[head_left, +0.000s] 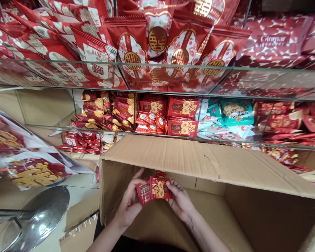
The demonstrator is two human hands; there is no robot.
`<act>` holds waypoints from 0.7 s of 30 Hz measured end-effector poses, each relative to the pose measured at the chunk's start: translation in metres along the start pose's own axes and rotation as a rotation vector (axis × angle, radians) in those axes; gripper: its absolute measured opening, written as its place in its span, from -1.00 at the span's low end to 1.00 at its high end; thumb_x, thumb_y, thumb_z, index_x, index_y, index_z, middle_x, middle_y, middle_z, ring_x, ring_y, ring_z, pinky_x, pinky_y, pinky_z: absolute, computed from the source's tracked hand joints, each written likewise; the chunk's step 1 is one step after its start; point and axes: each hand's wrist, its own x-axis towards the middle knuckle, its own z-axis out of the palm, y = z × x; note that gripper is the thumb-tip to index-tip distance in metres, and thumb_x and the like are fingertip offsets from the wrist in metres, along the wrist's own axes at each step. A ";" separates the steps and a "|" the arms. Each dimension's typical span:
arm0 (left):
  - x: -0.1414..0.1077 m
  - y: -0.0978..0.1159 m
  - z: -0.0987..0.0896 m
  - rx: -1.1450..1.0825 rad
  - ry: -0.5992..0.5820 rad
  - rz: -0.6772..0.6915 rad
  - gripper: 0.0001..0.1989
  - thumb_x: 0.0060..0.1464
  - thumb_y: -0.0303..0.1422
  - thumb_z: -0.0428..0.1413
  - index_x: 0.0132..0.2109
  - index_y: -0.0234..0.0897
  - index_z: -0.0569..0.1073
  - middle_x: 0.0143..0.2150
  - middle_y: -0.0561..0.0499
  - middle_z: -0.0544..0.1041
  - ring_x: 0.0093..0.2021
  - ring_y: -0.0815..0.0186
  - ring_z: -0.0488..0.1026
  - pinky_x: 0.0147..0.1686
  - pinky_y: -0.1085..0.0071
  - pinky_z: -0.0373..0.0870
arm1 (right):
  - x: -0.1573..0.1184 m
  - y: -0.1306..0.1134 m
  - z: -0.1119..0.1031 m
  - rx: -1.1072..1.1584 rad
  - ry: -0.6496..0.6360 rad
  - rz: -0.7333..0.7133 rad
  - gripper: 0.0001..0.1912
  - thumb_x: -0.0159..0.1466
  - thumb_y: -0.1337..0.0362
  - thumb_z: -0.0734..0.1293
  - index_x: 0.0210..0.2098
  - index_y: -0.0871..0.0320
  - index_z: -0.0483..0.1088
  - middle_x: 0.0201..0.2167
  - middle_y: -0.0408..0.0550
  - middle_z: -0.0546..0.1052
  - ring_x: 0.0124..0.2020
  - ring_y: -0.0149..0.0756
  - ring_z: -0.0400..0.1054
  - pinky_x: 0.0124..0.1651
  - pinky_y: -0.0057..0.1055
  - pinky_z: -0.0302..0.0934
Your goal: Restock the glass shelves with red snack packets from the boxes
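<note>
Both of my hands are over the open cardboard box (162, 150), holding small red snack packets with round cookies and almonds printed on them. My left hand (130, 201) is closed around a red packet (144, 193), which tilts slightly, its index finger pointing up. In my right hand (180, 199), thumb and fingers pinch another red packet (160, 188) that overlaps the first one. A bit of a further red wrapper shows just behind them. Similar red packets (183, 128) are stacked on the shelf straight ahead.
A glass-fronted shelf (170, 66) holds large red bags above. Below it lie maroon packets (94, 108), small red-and-white packets (150, 122) and teal packets (237, 112). A round metal stand base (42, 217) and printed bags (36, 168) are at the left.
</note>
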 end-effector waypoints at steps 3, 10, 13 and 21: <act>0.001 -0.001 0.011 -0.280 0.153 -0.122 -0.33 -0.24 -0.53 0.08 0.08 -0.05 0.14 0.22 -0.02 0.06 0.11 0.11 0.14 -0.07 0.31 0.20 | -0.002 0.001 0.004 -0.011 0.013 -0.054 -0.82 -0.05 0.32 0.43 -0.45 0.20 0.37 -0.48 -0.12 0.54 -0.47 -0.41 0.39 -0.40 -0.47 0.31; 0.002 0.006 0.016 -0.442 0.146 -0.267 -0.19 -0.19 -0.65 0.01 0.16 0.07 -0.05 0.13 0.01 0.25 0.05 0.27 0.25 -0.03 0.33 0.17 | -0.007 -0.001 0.007 -0.025 0.026 -0.114 -0.85 -0.04 0.32 0.42 -0.48 0.19 0.37 -0.49 -0.15 0.53 -0.47 -0.43 0.38 -0.39 -0.48 0.30; 0.001 0.007 0.010 -0.479 0.109 -0.278 -0.18 -0.21 -0.68 -0.01 0.17 0.04 -0.05 0.12 0.00 0.27 0.05 0.27 0.25 0.01 0.30 0.13 | -0.007 -0.007 0.006 -0.018 0.048 -0.144 -0.86 -0.03 0.31 0.41 -0.48 0.18 0.37 -0.50 -0.16 0.52 -0.47 -0.44 0.37 -0.39 -0.49 0.30; 0.000 0.006 0.008 -0.493 0.090 -0.293 -0.23 -0.20 -0.71 -0.04 0.15 -0.02 0.02 0.12 -0.01 0.29 0.06 0.27 0.25 0.01 0.29 0.14 | -0.010 -0.015 0.007 -0.032 0.077 -0.194 -0.85 -0.07 0.31 0.43 -0.50 0.17 0.39 -0.51 -0.18 0.51 -0.47 -0.44 0.35 -0.37 -0.50 0.28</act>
